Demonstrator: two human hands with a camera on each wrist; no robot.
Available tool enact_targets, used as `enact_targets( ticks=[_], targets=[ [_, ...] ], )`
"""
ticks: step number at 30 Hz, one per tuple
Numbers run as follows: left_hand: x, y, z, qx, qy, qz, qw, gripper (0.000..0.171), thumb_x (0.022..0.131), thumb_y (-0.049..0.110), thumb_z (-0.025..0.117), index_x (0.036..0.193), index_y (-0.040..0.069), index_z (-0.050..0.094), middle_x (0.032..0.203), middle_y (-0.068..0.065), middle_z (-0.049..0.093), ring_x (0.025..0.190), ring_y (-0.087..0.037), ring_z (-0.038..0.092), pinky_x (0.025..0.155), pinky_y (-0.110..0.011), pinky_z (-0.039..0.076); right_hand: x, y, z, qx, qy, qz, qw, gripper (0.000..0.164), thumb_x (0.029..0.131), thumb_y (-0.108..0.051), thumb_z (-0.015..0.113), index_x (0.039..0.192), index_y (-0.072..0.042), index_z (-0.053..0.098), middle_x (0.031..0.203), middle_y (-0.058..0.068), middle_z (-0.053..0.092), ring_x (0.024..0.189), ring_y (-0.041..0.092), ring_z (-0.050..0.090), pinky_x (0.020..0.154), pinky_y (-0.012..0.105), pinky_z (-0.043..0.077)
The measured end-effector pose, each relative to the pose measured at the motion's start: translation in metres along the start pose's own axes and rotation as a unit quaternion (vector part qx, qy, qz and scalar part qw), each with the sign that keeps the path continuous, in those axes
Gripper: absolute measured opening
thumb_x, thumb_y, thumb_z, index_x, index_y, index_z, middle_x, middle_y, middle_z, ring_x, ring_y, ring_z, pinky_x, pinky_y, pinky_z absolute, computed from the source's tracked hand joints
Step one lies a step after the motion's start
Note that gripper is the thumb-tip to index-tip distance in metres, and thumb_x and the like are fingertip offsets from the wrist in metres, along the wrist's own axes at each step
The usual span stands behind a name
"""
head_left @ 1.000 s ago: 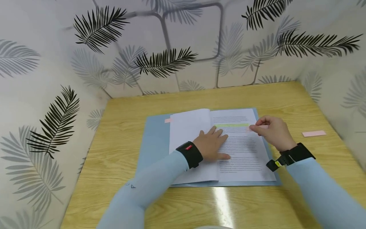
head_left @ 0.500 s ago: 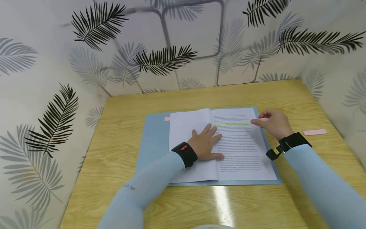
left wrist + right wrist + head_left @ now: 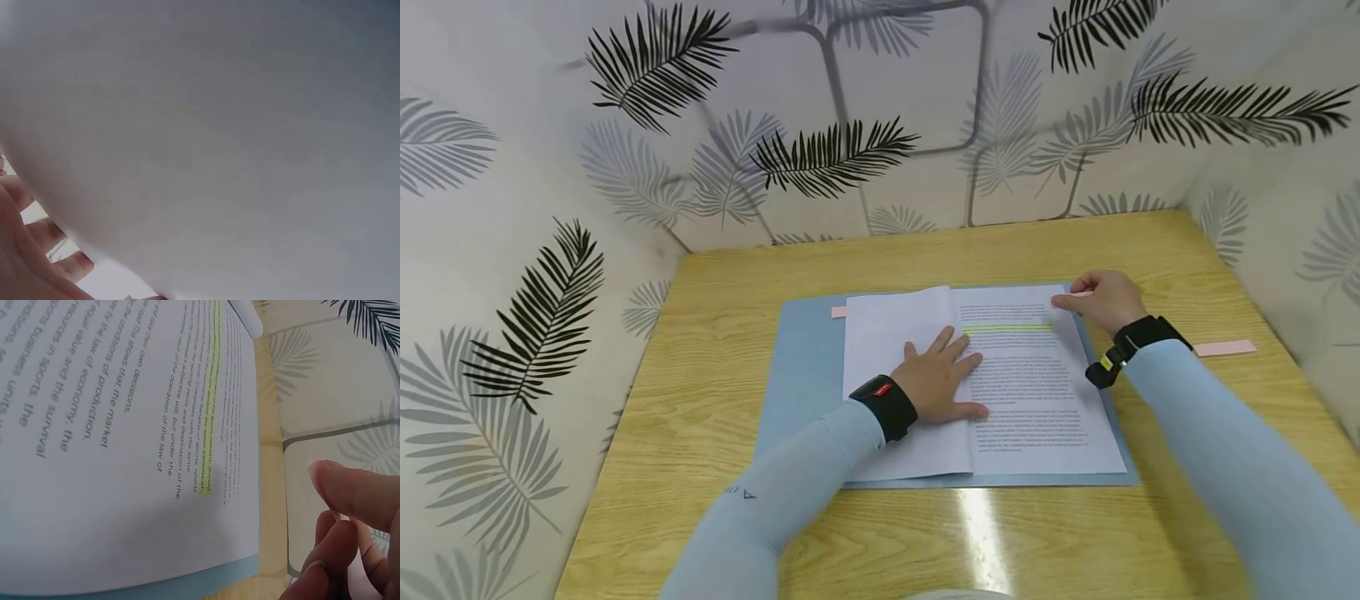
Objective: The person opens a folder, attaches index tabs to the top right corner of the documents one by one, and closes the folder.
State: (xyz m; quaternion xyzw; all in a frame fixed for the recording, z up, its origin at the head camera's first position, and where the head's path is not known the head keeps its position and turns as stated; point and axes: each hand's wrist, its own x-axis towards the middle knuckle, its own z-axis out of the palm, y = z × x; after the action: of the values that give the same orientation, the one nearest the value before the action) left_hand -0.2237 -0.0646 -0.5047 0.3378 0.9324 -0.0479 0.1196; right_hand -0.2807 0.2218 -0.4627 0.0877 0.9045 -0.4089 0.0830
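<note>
An open document (image 3: 1030, 392) with printed text lies on a blue folder (image 3: 805, 367). My left hand (image 3: 936, 379) rests spread across the inner fold, fingers straight, pressing the turned white page (image 3: 895, 333); a curved white sheet fills most of the left wrist view. At the upper right corner of the printed page, my right hand (image 3: 1108, 300) pinches a pink sticky strip (image 3: 1081, 293) between thumb and fingers. In the right wrist view that strip is mostly hidden by the fingers. A yellow-green highlighted line (image 3: 1007, 327) crosses the upper text.
A second pink strip (image 3: 1225, 347) lies on the wooden table (image 3: 722, 350) to the right, partly behind the right wrist strap. A pink tab (image 3: 838, 312) sticks out at the left page edge. Leaf-patterned walls (image 3: 895, 83) border the table's back and sides.
My right hand has moved up the page's right edge to its upper corner, still pinching the strip. The left hand has shifted slightly left, staying flat on the pages.
</note>
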Motion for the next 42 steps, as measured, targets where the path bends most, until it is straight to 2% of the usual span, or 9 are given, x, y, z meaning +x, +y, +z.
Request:
enact_targets(
  ticks=[4,9,17,29,42],
  targets=[
    [-0.002,0.001,-0.002,0.001,-0.005,0.0,1.0,0.097,0.075,0.089,0.025,0.154,0.032,0.022,0.16,0.005,0.014,0.147,-0.026,0.0,0.099,-0.07,0.027,0.015,0.006,0.005,-0.004,-0.009,0.018,1.0,0.051,0.082,-0.041,0.075,0.106,-0.001,0.056,0.099,0.016,0.049,0.088,0.031,0.043,0.066,0.038,0.034],
    [-0.005,0.004,-0.008,0.004,-0.007,0.007,0.9999,0.096,0.077,0.087,0.029,0.154,0.03,0.024,0.16,0.004,0.017,0.147,-0.027,0.003,0.098,-0.07,0.029,0.027,0.012,0.009,-0.012,-0.021,0.044,0.999,0.049,0.084,-0.039,0.074,0.113,-0.003,0.059,0.105,0.017,0.052,0.092,0.032,0.045,0.071,0.038,0.036],
    [-0.011,0.007,-0.004,0.0,-0.016,0.001,0.9999,0.095,0.077,0.087,0.03,0.153,0.031,0.024,0.16,0.004,0.017,0.147,-0.027,0.003,0.098,-0.07,0.028,0.035,0.01,0.021,-0.039,-0.041,0.041,0.998,0.044,0.088,-0.039,0.069,0.115,-0.005,0.066,0.117,0.019,0.058,0.1,0.033,0.047,0.08,0.041,0.038],
    [-0.013,0.008,-0.011,0.012,-0.009,0.008,0.9999,0.094,0.079,0.085,0.03,0.154,0.029,0.023,0.16,0.002,0.017,0.147,-0.028,0.004,0.098,-0.069,0.03,0.043,0.009,0.029,-0.068,-0.019,0.036,0.997,0.04,0.087,-0.037,0.07,0.107,-0.002,0.068,0.11,0.018,0.064,0.089,0.03,0.052,0.069,0.034,0.038],
    [-0.012,0.005,-0.016,0.023,-0.013,0.005,0.9996,0.094,0.079,0.086,0.027,0.154,0.029,0.021,0.16,0.002,0.015,0.147,-0.028,0.004,0.098,-0.069,0.03,0.051,0.007,0.034,-0.069,-0.004,0.044,0.997,0.035,0.088,-0.033,0.07,0.104,-0.003,0.069,0.106,0.017,0.063,0.09,0.03,0.05,0.069,0.035,0.037]
  ],
)
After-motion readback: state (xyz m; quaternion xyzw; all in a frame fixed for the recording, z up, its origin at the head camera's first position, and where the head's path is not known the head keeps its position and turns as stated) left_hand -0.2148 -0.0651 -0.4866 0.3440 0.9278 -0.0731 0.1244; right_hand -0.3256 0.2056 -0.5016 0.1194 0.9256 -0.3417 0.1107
